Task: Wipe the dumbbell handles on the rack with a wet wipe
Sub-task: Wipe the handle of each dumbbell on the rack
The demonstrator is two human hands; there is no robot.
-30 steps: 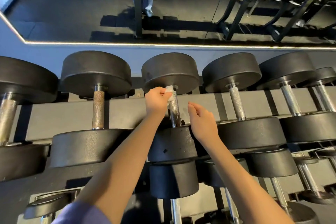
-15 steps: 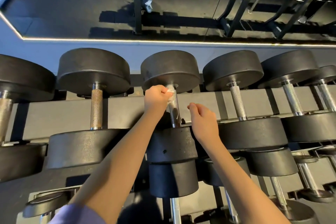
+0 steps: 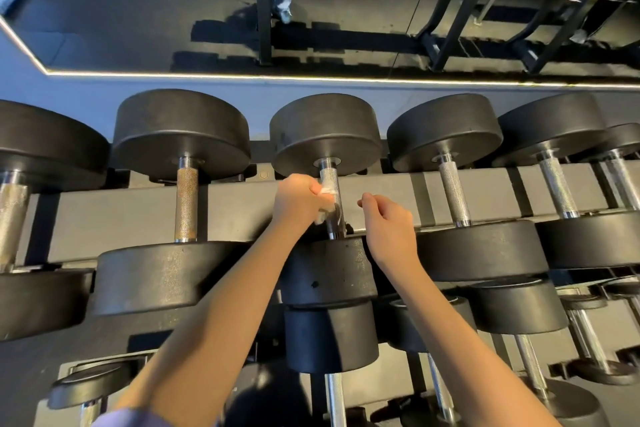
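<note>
Left hand [image 3: 299, 199] slid down the handle [image 3: 329, 176], fingers bunched round the wipe [image 3: 326, 191]; right hand [image 3: 389, 229] hovers just beside, loosely curled, holding nothing.

Dim warm light with a glowing strip [image 3: 311, 78] edging the mirror [image 3: 207, 10] glints off chrome handles [image 3: 453, 194]; edges bow.

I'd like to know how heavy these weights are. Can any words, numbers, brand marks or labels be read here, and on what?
No text can be read anywhere in this view.
Dumbbell heads: plain black, no weight number or brand showing.
Rack beam: bare grey, no label.
Wipe in the left hand: white, no print visible.
Mirror: the reflected dumbbells are too small to show any marking.
</note>
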